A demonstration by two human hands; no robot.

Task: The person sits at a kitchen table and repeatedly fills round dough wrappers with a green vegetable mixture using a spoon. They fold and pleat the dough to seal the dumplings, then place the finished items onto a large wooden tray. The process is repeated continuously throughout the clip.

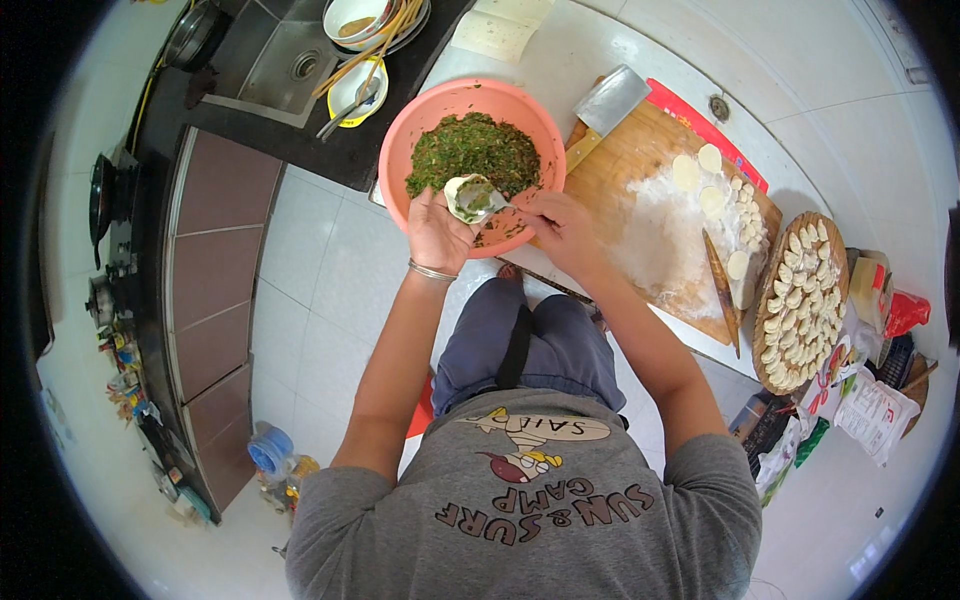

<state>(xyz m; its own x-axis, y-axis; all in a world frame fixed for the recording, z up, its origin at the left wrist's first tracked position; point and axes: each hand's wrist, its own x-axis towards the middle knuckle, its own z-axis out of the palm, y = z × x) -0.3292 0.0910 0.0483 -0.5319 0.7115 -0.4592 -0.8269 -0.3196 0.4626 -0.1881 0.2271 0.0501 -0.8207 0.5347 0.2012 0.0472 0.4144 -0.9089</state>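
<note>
Wrapper (455,196) in the left hand (440,230), over the pink basin (545,120)

The left is cupped beneath; the right hand (558,226) grasps a spoon (496,202) against the wrapper. The grey shirt (600,565) and white bag (878,415) bear lettering. The basin sits near the counter's (575,40) edge, beside the floured board (600,190).

- Both fingers-and-palm shapes, left hand (440,230) and right hand (560,228), block the near side of the round pink plastic basin (393,165); its far side lies open from above.
- A broad steel cleaver with a wooden handle (612,98) bars the far left corner of the rectangular wooden board (605,170).
- The board's floured middle gives free passage.
- Small pale dough pieces (750,215) and a tapered brown rolling pin (721,285) crowd its right end.
- An oval wooden dumpling tray (840,250) closes the right.
</note>
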